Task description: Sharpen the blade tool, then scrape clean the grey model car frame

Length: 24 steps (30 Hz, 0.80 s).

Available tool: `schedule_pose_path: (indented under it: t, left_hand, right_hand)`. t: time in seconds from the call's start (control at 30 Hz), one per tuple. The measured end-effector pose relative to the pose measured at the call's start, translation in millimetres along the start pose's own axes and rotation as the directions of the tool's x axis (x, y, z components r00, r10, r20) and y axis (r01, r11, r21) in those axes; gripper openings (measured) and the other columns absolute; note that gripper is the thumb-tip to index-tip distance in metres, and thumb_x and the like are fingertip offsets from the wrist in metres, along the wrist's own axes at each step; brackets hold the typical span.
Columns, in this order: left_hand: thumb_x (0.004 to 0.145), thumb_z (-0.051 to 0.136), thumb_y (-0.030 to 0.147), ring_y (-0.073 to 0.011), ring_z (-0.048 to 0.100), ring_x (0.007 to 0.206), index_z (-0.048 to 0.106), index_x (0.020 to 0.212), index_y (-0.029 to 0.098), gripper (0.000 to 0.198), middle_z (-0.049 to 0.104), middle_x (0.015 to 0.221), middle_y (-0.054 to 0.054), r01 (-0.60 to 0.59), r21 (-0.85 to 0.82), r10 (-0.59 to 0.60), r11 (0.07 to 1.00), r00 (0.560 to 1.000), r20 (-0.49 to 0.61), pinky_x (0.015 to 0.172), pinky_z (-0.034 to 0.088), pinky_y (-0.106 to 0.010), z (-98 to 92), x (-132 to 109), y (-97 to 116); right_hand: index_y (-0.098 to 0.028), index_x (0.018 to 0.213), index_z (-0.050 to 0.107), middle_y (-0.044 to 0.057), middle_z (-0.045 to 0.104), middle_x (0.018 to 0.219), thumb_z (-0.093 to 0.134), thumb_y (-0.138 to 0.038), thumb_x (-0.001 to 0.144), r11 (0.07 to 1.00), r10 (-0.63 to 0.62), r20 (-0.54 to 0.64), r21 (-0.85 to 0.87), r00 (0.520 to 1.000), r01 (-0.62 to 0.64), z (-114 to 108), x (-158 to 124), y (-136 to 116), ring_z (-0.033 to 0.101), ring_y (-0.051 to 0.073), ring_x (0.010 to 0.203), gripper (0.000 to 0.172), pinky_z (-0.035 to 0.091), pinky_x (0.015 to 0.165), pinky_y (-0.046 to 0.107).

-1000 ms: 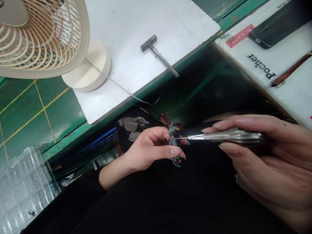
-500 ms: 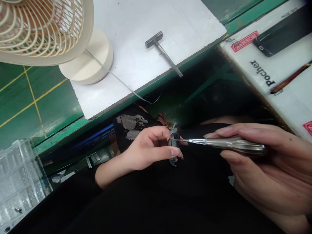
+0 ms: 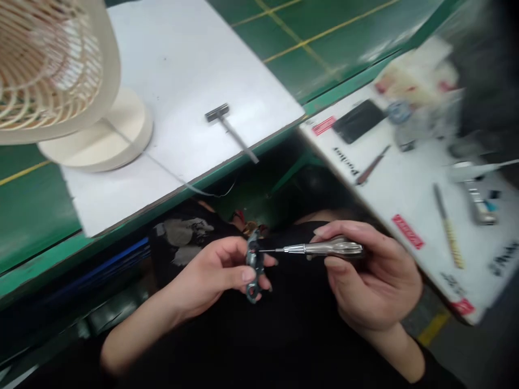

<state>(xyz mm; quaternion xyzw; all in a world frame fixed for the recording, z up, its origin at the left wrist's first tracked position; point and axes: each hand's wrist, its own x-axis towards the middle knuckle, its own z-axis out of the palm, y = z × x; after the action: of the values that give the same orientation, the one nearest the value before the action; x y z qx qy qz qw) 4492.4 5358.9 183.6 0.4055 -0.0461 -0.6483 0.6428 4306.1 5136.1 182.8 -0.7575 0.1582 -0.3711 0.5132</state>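
Between the thumb and fingers of my left hand (image 3: 221,270) is a small dark grey part (image 3: 252,289), held upright, with a round hole at its lower end. My right hand (image 3: 377,270) is closed around the metal handle of a slim screwdriver (image 3: 332,248). The thin shaft points left and its tip meets the upper half of the part, or lies just in front of it; I cannot tell which. Both hands are above my lap, over dark clothing.
A cream fan (image 3: 97,135) stands on a white board (image 3: 174,59) at the left. On that board lies a T-shaped metal tool (image 3: 235,132). The right-hand table (image 3: 409,189) holds a phone (image 3: 359,121), a brown-handled tool (image 3: 373,165), a yellow-handled file (image 3: 448,227) and a plastic bag (image 3: 417,81).
The view has swung right, bringing more of the right-hand table into sight. Both hands appear farther left and slightly lower. The part has turned a little, and the screwdriver stays at it.
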Motion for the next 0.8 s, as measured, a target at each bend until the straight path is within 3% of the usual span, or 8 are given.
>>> schedule_pose_path:
  t: [0.13, 0.27, 0.43, 0.57, 0.63, 0.7, 0.73, 0.8]
  left_hand:
    - [0.094, 0.109, 0.046, -0.0195, 0.086, 0.085, 0.092, 0.116, 0.016, 0.040, 0.094, 0.101, -0.015, 0.015, 0.113, -0.006, 0.993, 0.997, -0.082, 0.077, 0.071, -0.024, -8.0, 4.1, -2.9]
    - [0.095, 0.108, 0.048, -0.0214, 0.083, 0.091, 0.094, 0.121, 0.018, 0.042, 0.093, 0.101, -0.014, -0.030, 0.247, 0.067, 0.969, 0.988, -0.140, 0.079, 0.069, -0.026, -8.1, 11.8, -2.2]
    - [0.093, 0.110, 0.045, -0.0206, 0.081, 0.098, 0.087, 0.108, 0.018, 0.038, 0.092, 0.130, -0.015, -0.125, 0.358, 0.195, 0.925, 0.967, -0.166, 0.088, 0.067, -0.031, 3.3, 15.0, 7.8]
    - [0.097, 0.107, 0.038, -0.0203, 0.079, 0.101, 0.084, 0.116, 0.021, 0.035, 0.088, 0.122, -0.010, -0.216, 0.469, 0.295, 0.856, 0.950, -0.102, 0.094, 0.066, -0.033, 1.0, 14.6, 6.6]
    - [0.099, 0.105, 0.035, -0.0210, 0.079, 0.103, 0.083, 0.119, 0.022, 0.033, 0.086, 0.121, -0.009, -0.279, 0.524, 0.364, 0.805, 0.929, -0.065, 0.098, 0.066, -0.034, 0.5, 13.7, 2.5]
    - [0.099, 0.104, 0.032, -0.0230, 0.080, 0.110, 0.081, 0.123, 0.023, 0.034, 0.086, 0.125, -0.010, -0.339, 0.554, 0.423, 0.761, 0.906, -0.028, 0.103, 0.066, -0.036, 2.1, 12.8, -1.4]
    - [0.098, 0.105, 0.029, -0.0239, 0.082, 0.113, 0.080, 0.126, 0.024, 0.038, 0.085, 0.128, -0.010, -0.362, 0.557, 0.443, 0.747, 0.897, -0.011, 0.105, 0.067, -0.036, 3.5, 12.2, -3.0]
    - [0.096, 0.106, 0.024, -0.0252, 0.084, 0.119, 0.076, 0.133, 0.027, 0.047, 0.086, 0.133, -0.010, -0.404, 0.539, 0.470, 0.739, 0.883, 0.018, 0.108, 0.067, -0.037, 6.0, 11.0, -5.1]
  right_hand:
    - [-0.032, 0.135, 0.083, 0.008, 0.087, 0.123, 0.091, -0.040, 0.106, 0.952, -0.135, -0.305, -0.304, 0.943, 0.037, -18.5, 22.3, 23.4, 0.084, 0.027, 0.081, 0.032, 0.077, 0.071, 0.049]
    - [-0.024, 0.119, 0.087, 0.016, 0.083, 0.136, 0.091, -0.037, 0.104, 0.833, -0.191, -0.452, -0.544, 0.871, -0.100, -69.8, 52.1, 56.8, 0.082, 0.037, 0.126, 0.020, 0.071, 0.112, 0.066]
    - [-0.021, 0.098, 0.085, 0.026, 0.076, 0.138, 0.091, -0.041, 0.095, 0.728, -0.077, -0.389, -0.651, 0.918, -0.215, -118.8, 62.9, 102.5, 0.072, 0.052, 0.139, 0.021, 0.047, 0.135, 0.087]
    - [-0.029, 0.111, 0.087, 0.020, 0.072, 0.160, 0.097, -0.052, 0.096, 0.762, -0.061, -0.336, -0.624, 0.940, -0.174, -99.4, 47.2, 96.0, 0.050, 0.058, 0.171, 0.030, 0.035, 0.148, 0.084]
    - [-0.040, 0.138, 0.088, 0.009, 0.069, 0.173, 0.096, -0.055, 0.100, 0.807, -0.015, -0.246, -0.575, 0.969, -0.134, -72.4, 33.7, 70.8, 0.051, 0.054, 0.174, 0.041, 0.035, 0.151, 0.079]
    - [-0.047, 0.163, 0.078, 0.004, 0.074, 0.172, 0.096, -0.060, 0.102, 0.899, 0.107, 0.045, -0.432, 0.993, -0.077, -40.3, 22.5, 40.2, 0.068, 0.048, 0.162, 0.065, 0.051, 0.144, 0.077]
    - [-0.047, 0.171, 0.072, 0.004, 0.075, 0.172, 0.099, -0.062, 0.100, 0.939, 0.150, 0.211, -0.336, 0.966, -0.072, -24.5, 18.9, 26.2, 0.075, 0.044, 0.157, 0.077, 0.065, 0.133, 0.071]
    - [-0.044, 0.180, 0.064, 0.008, 0.069, 0.180, 0.107, -0.056, 0.096, 0.985, 0.173, 0.450, -0.087, 0.876, -0.149, 2.9, 15.8, 5.0, 0.073, 0.041, 0.161, 0.095, 0.068, 0.131, 0.065]
